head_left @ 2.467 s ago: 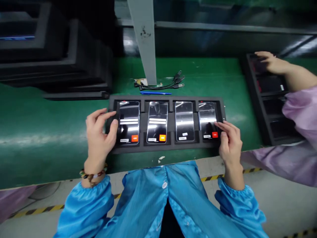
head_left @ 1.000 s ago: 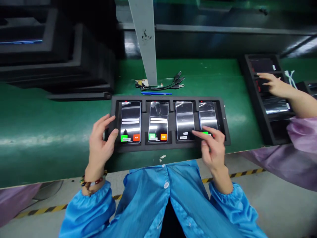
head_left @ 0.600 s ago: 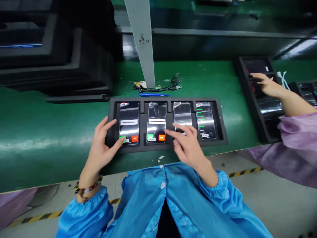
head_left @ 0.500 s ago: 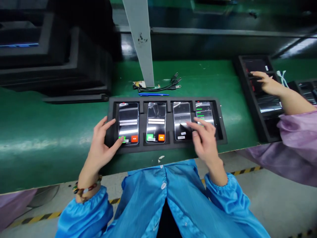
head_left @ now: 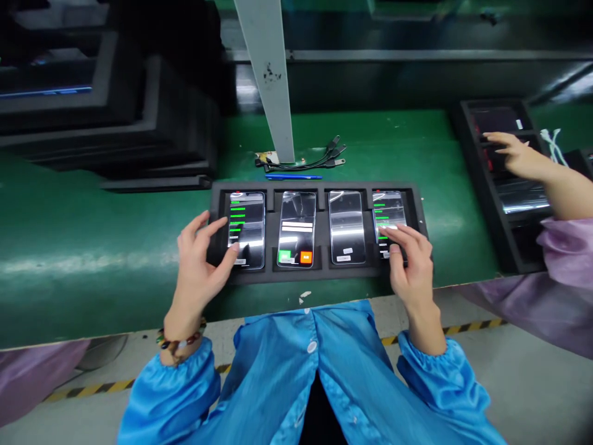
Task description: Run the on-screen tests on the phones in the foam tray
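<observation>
The left phone [head_left: 252, 238], lying in a matte black tray [head_left: 271, 228], has just switched to green bars [head_left: 238, 216] — matching the right phone [head_left: 393, 213] and leaving, we judge, only the second phone [head_left: 296, 213] on green and orange blocks [head_left: 306, 257]. At the tray's left end we see the left hand [head_left: 199, 266] spread wide, empty; the right hand [head_left: 413, 262], loosely fanned, grips nothing and has swung back over its right end — touching glass or not, we cannot tell. All three phones are glossy, round-cornered slabs. Beyond the tray lie a slim blue pen [head_left: 294, 177] and thin, rubbery-looking cables [head_left: 308, 165].
</observation>
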`<state>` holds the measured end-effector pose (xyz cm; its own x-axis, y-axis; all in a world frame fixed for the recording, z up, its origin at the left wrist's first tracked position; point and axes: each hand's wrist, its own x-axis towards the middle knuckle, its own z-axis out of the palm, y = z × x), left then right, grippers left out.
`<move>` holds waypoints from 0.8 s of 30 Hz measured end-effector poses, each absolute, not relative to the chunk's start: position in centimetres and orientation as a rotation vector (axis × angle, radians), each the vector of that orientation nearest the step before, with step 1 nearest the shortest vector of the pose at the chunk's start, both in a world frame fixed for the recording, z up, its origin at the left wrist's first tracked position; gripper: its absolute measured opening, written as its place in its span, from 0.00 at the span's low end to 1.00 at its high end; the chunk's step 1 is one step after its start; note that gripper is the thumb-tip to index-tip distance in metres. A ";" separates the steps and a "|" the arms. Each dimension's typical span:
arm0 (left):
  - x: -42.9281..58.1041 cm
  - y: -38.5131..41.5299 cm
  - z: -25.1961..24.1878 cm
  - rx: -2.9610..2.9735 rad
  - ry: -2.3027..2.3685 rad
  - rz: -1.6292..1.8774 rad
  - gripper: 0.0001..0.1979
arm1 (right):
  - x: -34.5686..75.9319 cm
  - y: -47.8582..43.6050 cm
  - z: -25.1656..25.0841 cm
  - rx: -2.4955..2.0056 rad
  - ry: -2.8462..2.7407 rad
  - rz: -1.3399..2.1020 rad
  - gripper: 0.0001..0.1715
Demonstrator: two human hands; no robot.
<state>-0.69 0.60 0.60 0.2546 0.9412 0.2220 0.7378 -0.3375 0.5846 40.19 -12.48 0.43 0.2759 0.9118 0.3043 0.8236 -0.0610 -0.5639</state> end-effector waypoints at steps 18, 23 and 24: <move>0.1 0.6 1.7 2.352 1.448 0.839 0.14 | 44.3 -15.4 -0.8 -1.954 -1.516 0.123 0.21; -0.8 1.3 1.0 2.340 1.520 0.778 0.15 | 44.4 -14.7 -0.7 -2.010 -1.560 0.188 0.23; -0.9 1.3 0.8 2.337 1.525 0.779 0.15 | 44.4 -14.7 -0.6 -2.015 -1.560 0.188 0.23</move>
